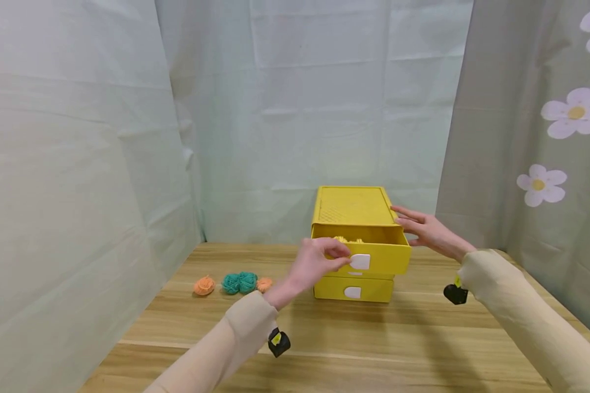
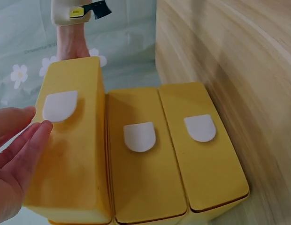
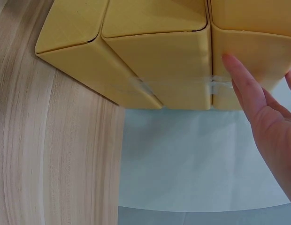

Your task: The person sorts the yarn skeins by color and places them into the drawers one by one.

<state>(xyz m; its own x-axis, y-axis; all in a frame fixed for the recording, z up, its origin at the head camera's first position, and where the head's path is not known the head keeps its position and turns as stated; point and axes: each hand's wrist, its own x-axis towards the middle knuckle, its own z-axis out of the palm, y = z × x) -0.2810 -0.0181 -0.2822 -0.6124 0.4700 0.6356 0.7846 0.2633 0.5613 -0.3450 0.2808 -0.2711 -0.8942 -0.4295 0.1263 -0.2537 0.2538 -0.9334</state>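
Note:
A yellow three-drawer box [image 1: 352,204] stands on the table with its top drawer [image 1: 385,259] pulled out. Yellow yarn [image 1: 341,239] shows over the drawer's front, partly hidden. My left hand [image 1: 317,262] is at the white tab handle [image 2: 60,106] of that drawer, thumb and fingertips at the tab's edge with a small gap between them. On the other side, my right hand [image 1: 430,232] rests its extended fingers [image 3: 246,84] against the box's right side, near the top. Both lower drawers, the middle one [image 2: 145,187] and the bottom one [image 2: 211,173], are pushed in.
Left of the box lie two teal yarn balls [image 1: 239,282] between an orange yarn ball [image 1: 204,285] and another orange one [image 1: 264,284], partly covered by the left sleeve. Pale curtains [image 1: 324,109] hang behind the wooden table [image 1: 344,349] and along both sides.

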